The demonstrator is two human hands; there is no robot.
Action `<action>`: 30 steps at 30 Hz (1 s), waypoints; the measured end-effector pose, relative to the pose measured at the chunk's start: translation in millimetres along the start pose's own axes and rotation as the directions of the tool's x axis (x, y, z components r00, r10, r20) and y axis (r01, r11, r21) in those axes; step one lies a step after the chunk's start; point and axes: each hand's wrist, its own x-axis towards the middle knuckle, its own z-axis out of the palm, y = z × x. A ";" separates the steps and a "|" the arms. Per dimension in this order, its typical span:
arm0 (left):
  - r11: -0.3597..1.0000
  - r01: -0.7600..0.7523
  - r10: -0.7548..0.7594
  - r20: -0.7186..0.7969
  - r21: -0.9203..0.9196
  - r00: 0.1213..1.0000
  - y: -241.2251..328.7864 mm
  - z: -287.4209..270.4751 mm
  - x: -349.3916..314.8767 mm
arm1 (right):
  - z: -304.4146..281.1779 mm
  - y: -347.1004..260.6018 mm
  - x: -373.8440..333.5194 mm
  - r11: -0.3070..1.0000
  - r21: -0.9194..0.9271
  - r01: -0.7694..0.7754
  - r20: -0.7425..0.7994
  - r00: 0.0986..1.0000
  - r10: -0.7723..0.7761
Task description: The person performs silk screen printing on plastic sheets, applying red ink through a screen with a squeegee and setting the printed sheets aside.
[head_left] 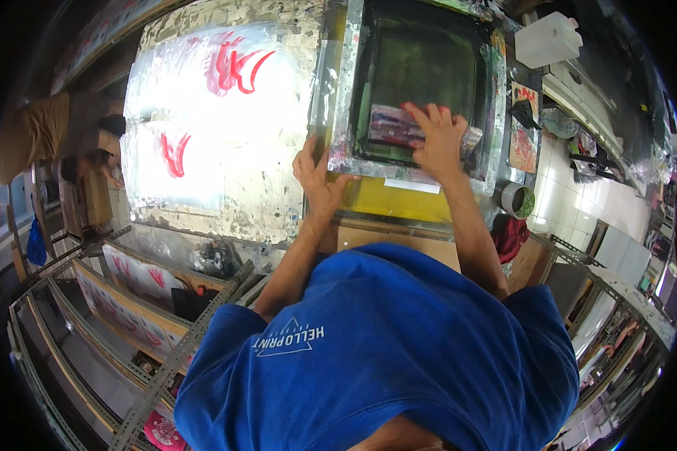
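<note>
A screen-printing frame (340, 113) with a dark green mesh lies on a yellow surface (399, 201) before me. My right hand (440, 143) is closed over a paint-stained squeegee (393, 126), which lies across the mesh in the nearer half of the frame. Red stains show on its fingertips. My left hand (320, 180) grips the frame's near left corner, fingers along its side and thumb by the near edge. Beneath that near edge pokes a white strip (412, 186). To the left, white sheets (195, 128) with red brush-like prints lie on a stained board.
A white plastic jug (549, 39) stands at the far right. Nearer are a roll of tape (517, 201) and a dark red cloth (508, 237). Metal racks (139, 323) holding printed sheets flank me on the left. Another person (49, 135) is at the far left.
</note>
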 end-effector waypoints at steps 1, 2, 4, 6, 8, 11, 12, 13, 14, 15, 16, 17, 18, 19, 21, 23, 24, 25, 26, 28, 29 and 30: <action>1.000 -0.002 0.002 0.001 -0.002 1.000 0.1 -0.5 -0.3 | 2.8 7.9 13.2 1.000 -0.013 0.011 -0.045 0.999 -0.011; 1.000 0.000 0.000 0.003 -0.003 1.000 0.0 -1.2 -0.5 | 5.2 16.9 30.0 0.999 -0.027 0.023 -0.089 0.996 -0.025; 1.000 0.004 -0.004 0.010 -0.004 1.000 -0.7 -0.9 -2.6 | 11.6 38.6 63.7 0.998 -0.057 0.039 -0.165 0.985 -0.048; 1.000 0.014 -0.014 0.026 -0.001 1.000 0.5 -2.1 -1.8 | 15.3 62.8 102.5 0.994 -0.093 0.057 -0.237 0.968 -0.078; 1.000 0.026 -0.026 0.024 -0.012 0.999 0.0 -2.7 -3.3 | 19.1 84.8 138.9 0.989 -0.124 0.082 -0.286 0.951 -0.115; 0.999 0.034 -0.034 0.005 -0.038 0.999 -1.8 -2.6 -6.1 | 16.7 112.5 191.4 0.980 -0.146 0.136 -0.255 0.952 -0.170; 0.999 0.031 -0.031 0.002 -0.032 1.000 -1.6 -2.7 -7.1 | 14.7 123.0 207.8 0.974 -0.131 0.184 -0.254 0.944 -0.213; 0.999 0.033 -0.033 -0.006 -0.020 0.999 -2.2 -3.4 -8.3 | 6.1 126.3 224.8 0.971 -0.142 0.192 -0.230 0.948 -0.221; 0.998 0.029 -0.028 0.020 -0.046 0.999 0.6 -0.1 -6.1 | 10.0 162.5 239.5 0.965 -0.180 0.190 -0.376 0.893 -0.246; 0.998 0.048 -0.046 0.030 -0.049 0.998 0.3 -0.6 -6.9 | 5.9 159.9 250.8 0.964 -0.123 0.236 -0.351 0.898 -0.265; 0.997 0.063 -0.061 0.042 -0.054 0.997 0.2 -1.0 -7.5 | 0.7 158.5 259.5 0.959 -0.066 0.276 -0.327 0.902 -0.282; 0.993 0.085 -0.079 0.065 -0.084 0.995 -0.3 -2.1 -7.9 | -1.6 156.4 262.7 0.980 -0.043 0.196 -0.257 0.945 -0.201; 0.991 0.107 -0.102 0.062 -0.086 0.993 -1.1 -2.3 -10.4 | -3.2 149.1 264.6 0.993 -0.022 0.118 -0.183 0.976 -0.120; 0.988 0.127 -0.121 0.062 -0.091 0.991 -2.3 -1.1 -12.9 | -7.7 145.0 263.2 0.999 -0.009 0.034 -0.106 0.994 -0.035; 0.985 0.128 -0.125 0.034 -0.116 0.992 -2.3 2.1 -15.2 | -25.8 145.2 249.4 0.997 0.075 0.005 -0.159 0.987 0.007; 0.984 0.099 -0.105 -0.033 -0.149 0.994 1.4 5.1 -16.3 | -42.3 139.1 222.0 0.969 0.246 -0.026 -0.152 0.986 0.065; 0.977 0.103 -0.115 -0.053 -0.186 0.992 3.3 4.1 -16.6 | -48.4 126.7 200.0 0.927 0.372 -0.046 -0.114 0.989 0.095; 0.969 0.103 -0.123 -0.075 -0.224 0.990 7.5 2.1 -13.5 | -57.8 111.8 175.5 0.869 0.490 -0.066 -0.077 0.990 0.119; 0.961 0.104 -0.134 -0.101 -0.257 0.986 12.3 -2.1 -9.9 | -71.5 88.3 146.8 0.815 0.576 -0.069 -0.034 0.993 0.109; 0.953 0.052 -0.107 -0.168 -0.299 0.980 30.8 -15.3 7.4 | -107.1 41.0 86.1 0.772 0.628 -0.104 0.035 0.994 0.105; 0.947 0.022 -0.090 -0.200 -0.319 0.976 42.9 -23.3 20.5 | -126.3 20.3 61.6 0.789 0.600 -0.128 0.061 0.992 0.114; 0.931 0.023 -0.109 -0.219 -0.364 0.970 57.0 -32.8 35.7 | -152.9 -5.8 42.0 0.911 0.408 -0.058 0.024 0.998 0.053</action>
